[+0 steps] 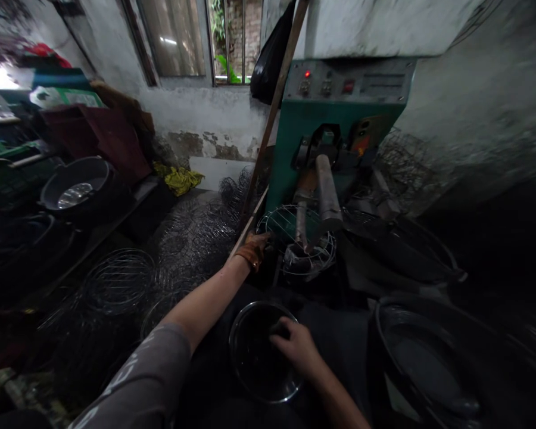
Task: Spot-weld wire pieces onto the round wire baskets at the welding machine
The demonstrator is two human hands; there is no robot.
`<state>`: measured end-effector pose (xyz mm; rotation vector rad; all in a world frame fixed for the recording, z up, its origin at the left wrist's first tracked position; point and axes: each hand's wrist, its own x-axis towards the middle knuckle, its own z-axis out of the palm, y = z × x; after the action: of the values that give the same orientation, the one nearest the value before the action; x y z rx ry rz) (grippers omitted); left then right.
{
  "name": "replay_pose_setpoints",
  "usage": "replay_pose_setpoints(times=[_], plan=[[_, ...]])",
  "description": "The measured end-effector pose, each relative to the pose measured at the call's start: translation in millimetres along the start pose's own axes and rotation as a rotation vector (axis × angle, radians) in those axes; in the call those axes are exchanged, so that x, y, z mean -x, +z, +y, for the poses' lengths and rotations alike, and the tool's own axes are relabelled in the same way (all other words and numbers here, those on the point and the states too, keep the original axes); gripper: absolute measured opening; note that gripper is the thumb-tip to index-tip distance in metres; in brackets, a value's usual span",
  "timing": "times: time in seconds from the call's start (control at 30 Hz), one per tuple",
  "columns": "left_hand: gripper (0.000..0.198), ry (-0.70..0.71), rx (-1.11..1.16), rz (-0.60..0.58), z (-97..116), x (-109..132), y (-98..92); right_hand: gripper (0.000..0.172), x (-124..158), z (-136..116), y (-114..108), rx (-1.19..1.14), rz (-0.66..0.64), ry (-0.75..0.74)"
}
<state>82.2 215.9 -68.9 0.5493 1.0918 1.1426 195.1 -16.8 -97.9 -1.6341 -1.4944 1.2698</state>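
My left hand, in a brown glove or wrap, is stretched forward and closed on the left rim of a round wire basket. That basket sits around the lower metal arm of a green spot-welding machine, below its thick upper arm. Close to my body, my right hand is over a round metal bowl. Its thumb and fingers are pinched together, with something small and dark at the tips that I cannot make out. The bowl's dark inside hides its contents.
Piled wire baskets and tangled wire parts lie at left. A black tub stands at right, and another bucket at far left. A wooden post leans beside the machine, whose red lamp glows.
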Motion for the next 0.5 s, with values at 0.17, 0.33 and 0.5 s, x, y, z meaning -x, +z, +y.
replay_pose_setpoints(times=[0.17, 0.33, 0.5], plan=[[0.047, 0.108, -0.068, -0.012, 3.0, 35.4, -2.4, 0.028, -29.6, -20.1, -52.9, -0.327, 0.352, 0.001], [0.038, 0.177, -0.077, -0.018, 8.8, 63.3, 3.4, 0.045, -55.3, -30.1, -55.3, -0.58, 0.581, -0.03], [0.044, 0.207, -0.045, -0.056, 9.3, 69.2, 6.7, 0.047, -62.0, -33.0, -41.7, -0.556, 0.667, -0.117]])
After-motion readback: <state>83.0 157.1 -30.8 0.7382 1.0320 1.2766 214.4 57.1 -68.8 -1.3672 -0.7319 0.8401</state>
